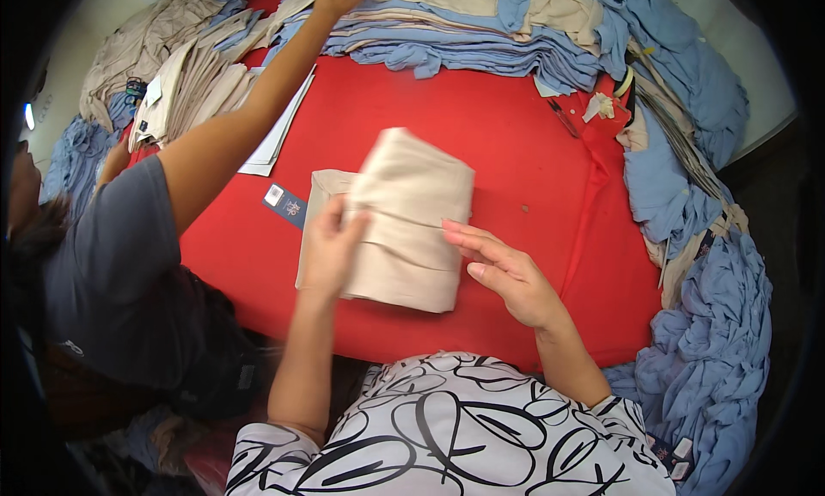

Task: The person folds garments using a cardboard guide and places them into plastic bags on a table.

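A folded beige garment [411,208] is tilted up in front of me above the red table cover [516,152]. My left hand [331,243] grips its left edge, thumb on top and the other fingers partly hidden and blurred. My right hand [507,273] is beside the garment's right edge, fingers stretched out and holding nothing; whether the fingertips touch the cloth I cannot tell. Behind the garment, more beige cloth [325,187] shows at the left; I cannot tell if it is a separate piece. A dark blue hang tag [284,204] lies next to it.
A co-worker's arm [232,139] reaches across the left side to the far stack of blue and beige garments [447,45]. White sheets [279,131] lie near that arm. Scissors [563,118] lie at the far right. Blue garments [705,341] heap along the right edge.
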`<state>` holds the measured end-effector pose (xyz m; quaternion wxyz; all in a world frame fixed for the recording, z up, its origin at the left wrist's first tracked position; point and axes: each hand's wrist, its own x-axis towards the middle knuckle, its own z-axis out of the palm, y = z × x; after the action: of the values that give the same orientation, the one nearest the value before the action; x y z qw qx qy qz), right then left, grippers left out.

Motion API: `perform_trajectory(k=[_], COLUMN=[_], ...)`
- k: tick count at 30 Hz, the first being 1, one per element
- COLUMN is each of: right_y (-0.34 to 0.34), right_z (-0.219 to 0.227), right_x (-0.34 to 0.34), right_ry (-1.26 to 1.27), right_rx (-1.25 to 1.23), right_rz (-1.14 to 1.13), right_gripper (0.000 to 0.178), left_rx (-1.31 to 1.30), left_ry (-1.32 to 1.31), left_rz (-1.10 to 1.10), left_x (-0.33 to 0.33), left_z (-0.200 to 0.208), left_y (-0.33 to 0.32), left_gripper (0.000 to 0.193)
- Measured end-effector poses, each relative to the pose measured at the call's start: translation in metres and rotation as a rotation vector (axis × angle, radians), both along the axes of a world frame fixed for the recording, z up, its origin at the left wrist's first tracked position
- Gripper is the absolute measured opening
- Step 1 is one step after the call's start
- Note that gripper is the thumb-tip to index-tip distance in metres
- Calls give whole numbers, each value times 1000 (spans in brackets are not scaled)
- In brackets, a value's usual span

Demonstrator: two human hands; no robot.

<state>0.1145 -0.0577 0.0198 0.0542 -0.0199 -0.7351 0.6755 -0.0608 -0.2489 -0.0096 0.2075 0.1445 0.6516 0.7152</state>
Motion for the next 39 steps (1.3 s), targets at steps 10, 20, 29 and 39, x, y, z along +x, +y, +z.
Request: perform_trajectory(k=[10,20,29,39], right_y=[-1,31,-3,24], right_z=[-75,-63,-102,-88], right_x=[-10,-36,-39,14], right_ry=[-494,-290,-130,98], right_rx=[-57,752,1291,757], right_rz=[-159,-414,-265,-588], right_gripper=[43,55,66,43], left_rx=[-1073,-819,-436,-523], left_ry=[438,369,99,400], left_rz=[186,63,-227,-217], left_x=[-35,8,106,24], left_z=[-42,-51,-67,-64], left_y=[-65,-39,3,15], left_gripper=[37,19,19,40])
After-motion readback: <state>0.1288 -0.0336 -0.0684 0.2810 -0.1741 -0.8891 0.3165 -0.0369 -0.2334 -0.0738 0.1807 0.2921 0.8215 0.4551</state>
